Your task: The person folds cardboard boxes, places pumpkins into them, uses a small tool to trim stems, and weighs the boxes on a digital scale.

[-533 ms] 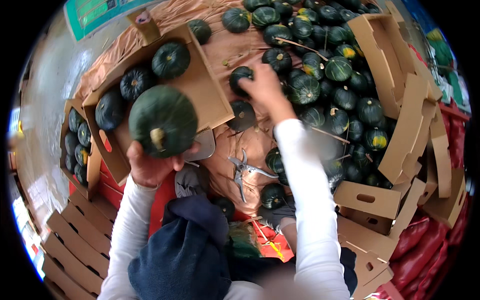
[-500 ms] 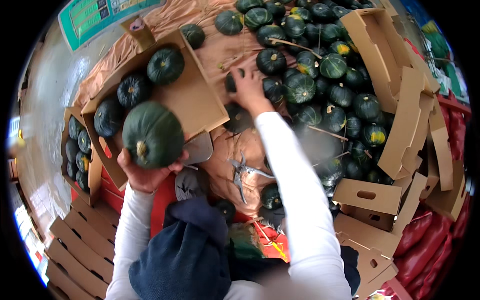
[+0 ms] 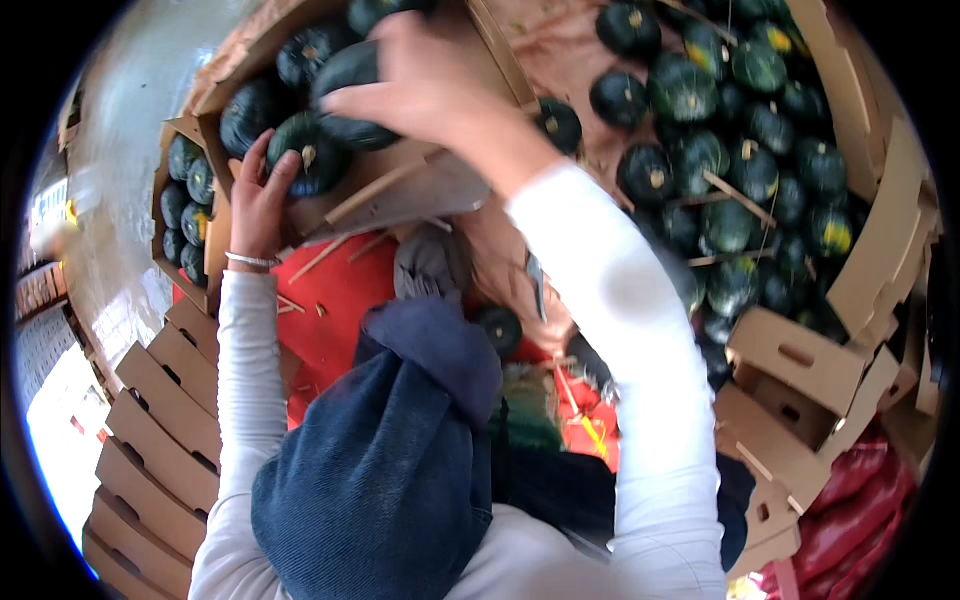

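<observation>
My left hand grips a dark green kabocha squash by its left side, at the near left corner of an open cardboard box. The squash's stem stub faces up. Over the box, my right hand, smeared by motion, holds a second kabocha squash, its thumb lying across it. That squash overlaps the one in my left hand, and I cannot tell whether they touch. Other squashes sit along the box's left side and far end. My right hand hides part of the box's interior.
A large heap of squashes lies on the right, bordered by cardboard pieces. A smaller filled box stands at left, above a row of folded cartons. Pruning shears lie partly behind my right arm. Red sacks lie lower right.
My left hand has set its squash down into the box's near left corner. My right hand has come from the heap to above the box with another squash. The view has shifted nearer.
</observation>
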Demonstrator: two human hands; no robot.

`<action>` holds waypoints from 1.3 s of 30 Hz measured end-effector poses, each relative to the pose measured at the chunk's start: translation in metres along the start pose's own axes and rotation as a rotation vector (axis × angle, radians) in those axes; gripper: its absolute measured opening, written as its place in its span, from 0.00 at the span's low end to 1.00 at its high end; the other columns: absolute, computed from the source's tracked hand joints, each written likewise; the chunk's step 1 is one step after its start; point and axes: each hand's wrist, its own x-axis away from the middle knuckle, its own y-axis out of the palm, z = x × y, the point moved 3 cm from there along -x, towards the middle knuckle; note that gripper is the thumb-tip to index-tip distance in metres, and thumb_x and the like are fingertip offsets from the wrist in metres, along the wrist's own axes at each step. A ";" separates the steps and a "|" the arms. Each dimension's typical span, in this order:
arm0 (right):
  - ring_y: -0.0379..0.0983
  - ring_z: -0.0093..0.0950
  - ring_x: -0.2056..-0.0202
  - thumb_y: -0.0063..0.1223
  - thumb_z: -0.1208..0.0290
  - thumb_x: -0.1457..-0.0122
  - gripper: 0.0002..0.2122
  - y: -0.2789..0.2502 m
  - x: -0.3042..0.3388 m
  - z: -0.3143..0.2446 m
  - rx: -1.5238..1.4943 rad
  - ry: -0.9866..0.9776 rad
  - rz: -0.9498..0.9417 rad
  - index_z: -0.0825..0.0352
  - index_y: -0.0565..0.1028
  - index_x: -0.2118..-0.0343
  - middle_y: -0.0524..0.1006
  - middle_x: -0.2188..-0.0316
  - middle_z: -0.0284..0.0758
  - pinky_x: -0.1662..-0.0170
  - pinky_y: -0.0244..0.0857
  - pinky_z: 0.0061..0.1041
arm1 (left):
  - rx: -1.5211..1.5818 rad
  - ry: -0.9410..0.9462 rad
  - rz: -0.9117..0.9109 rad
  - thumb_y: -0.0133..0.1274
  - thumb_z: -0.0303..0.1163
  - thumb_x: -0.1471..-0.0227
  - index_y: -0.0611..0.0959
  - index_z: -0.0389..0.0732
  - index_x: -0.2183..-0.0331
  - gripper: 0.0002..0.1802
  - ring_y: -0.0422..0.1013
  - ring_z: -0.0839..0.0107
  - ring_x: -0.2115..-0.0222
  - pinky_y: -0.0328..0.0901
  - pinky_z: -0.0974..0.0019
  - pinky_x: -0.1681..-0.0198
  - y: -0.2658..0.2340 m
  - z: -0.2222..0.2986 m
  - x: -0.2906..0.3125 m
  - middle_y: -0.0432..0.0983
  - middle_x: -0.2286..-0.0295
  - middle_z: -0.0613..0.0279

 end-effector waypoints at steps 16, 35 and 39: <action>0.60 0.57 0.49 0.69 0.59 0.65 0.41 0.080 0.320 0.118 0.427 0.169 -0.587 0.57 0.62 0.43 0.59 0.45 0.53 0.48 0.58 0.51 | -0.641 0.591 -0.186 0.58 0.30 0.54 0.79 0.41 0.64 0.12 0.73 0.58 0.66 0.68 0.62 0.65 0.081 0.038 0.052 0.75 0.68 0.55; 0.68 0.40 0.52 0.54 0.75 0.47 0.14 -0.074 0.152 0.032 0.228 -0.179 0.152 0.70 0.72 0.56 0.72 0.56 0.43 0.49 0.61 0.35 | -0.313 0.305 0.122 0.50 0.19 0.48 0.77 0.33 0.62 0.08 0.71 0.73 0.64 0.66 0.70 0.60 -0.047 0.032 0.097 0.74 0.67 0.62; 0.59 0.53 0.49 0.57 0.58 0.50 0.29 -0.019 0.263 0.151 0.713 0.287 -0.132 0.76 0.65 0.51 0.63 0.47 0.54 0.46 0.56 0.47 | -0.307 0.315 0.257 0.50 0.19 0.47 0.77 0.36 0.62 0.09 0.69 0.77 0.65 0.65 0.74 0.61 -0.056 0.036 0.073 0.72 0.66 0.64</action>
